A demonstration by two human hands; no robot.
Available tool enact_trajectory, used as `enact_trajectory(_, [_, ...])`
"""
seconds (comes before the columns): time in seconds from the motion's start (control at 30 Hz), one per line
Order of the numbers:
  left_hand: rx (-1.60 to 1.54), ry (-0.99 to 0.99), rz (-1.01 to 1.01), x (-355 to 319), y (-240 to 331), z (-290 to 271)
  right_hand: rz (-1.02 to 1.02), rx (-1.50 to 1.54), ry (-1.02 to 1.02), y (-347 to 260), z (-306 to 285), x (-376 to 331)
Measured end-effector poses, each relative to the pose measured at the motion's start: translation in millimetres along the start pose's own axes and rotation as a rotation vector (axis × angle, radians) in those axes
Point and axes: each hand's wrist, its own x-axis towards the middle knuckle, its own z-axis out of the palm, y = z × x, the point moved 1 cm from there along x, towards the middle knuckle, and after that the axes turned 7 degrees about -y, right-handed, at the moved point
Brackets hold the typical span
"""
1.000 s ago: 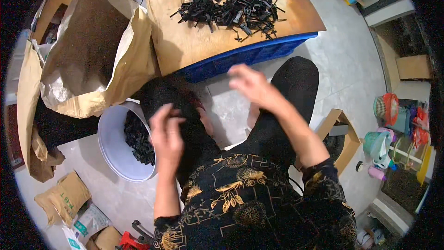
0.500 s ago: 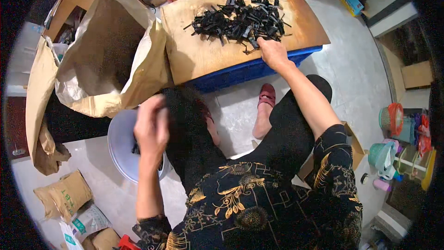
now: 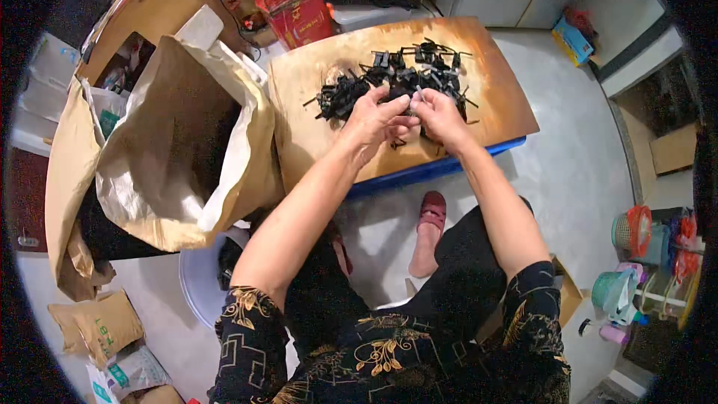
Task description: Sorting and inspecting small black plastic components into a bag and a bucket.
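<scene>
Over the wooden counter [image 3: 314, 97], our left hand [image 3: 374, 121] and right hand [image 3: 437, 116] pinch one small black part [image 3: 410, 107] together; its axis is hidden, while the black pile [image 3: 396, 79] stretches left-right.

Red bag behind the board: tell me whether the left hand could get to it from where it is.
Probably yes. The left hand is over the wooden board, and the red bag stands just past its far left corner, with only bare board between them.
</scene>
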Motion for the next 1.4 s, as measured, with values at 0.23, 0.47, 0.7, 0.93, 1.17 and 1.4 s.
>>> enact_trajectory(0.23, [-0.117,0.082,0.149,7.4,11.3,-11.6,-0.188,-0.147,0.075,-19.8,16.2,4.0])
enact_trajectory(0.47, [-0.35,0.04,0.131,4.1,19.9,-23.6,-0.219,-0.255,0.072,-27.3,33.6,13.1])
enact_trajectory(0.7, [-0.326,0.168,0.109,-2.8,28.1,-36.8,-0.238,-0.32,0.036,-34.7,44.4,19.9])
enact_trajectory(0.93, [0.107,0.303,0.209,-11.7,42.3,-31.1,-0.092,0.038,-0.052,-37.6,45.8,24.2])
enact_trajectory(1.17, [0.333,0.321,0.27,-12.7,35.1,-28.7,-0.044,0.173,-0.169,-41.6,53.7,25.9])
enact_trajectory(1.4, [0.41,0.275,0.32,-13.6,30.9,-25.3,0.009,0.135,-0.156,-43.3,55.5,23.0])
